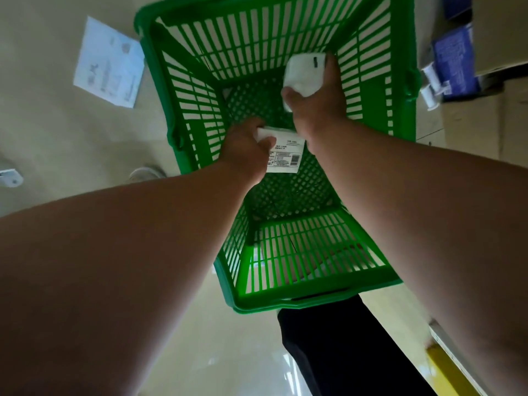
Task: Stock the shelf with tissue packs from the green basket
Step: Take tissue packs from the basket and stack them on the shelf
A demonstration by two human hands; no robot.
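Both bare arms reach down into the green basket [288, 292], which stands on the pale floor [51, 115]. The left hand [245, 151] is clamped on a white tissue pack [285, 155] with a printed label and barcode facing up, low over the mesh bottom near the basket's middle. The right hand [314, 101] is closed around a second white tissue pack [305, 71], held farther in and to the right, close to the far right wall. No other packs are visible on the bare part of the basket bottom. A printed paper sheet [110, 62] lies on the floor left of the basket. Blue packages [454, 61] sit at the far right. A dark trouser leg [343, 350] shows just below the basket's near rim.
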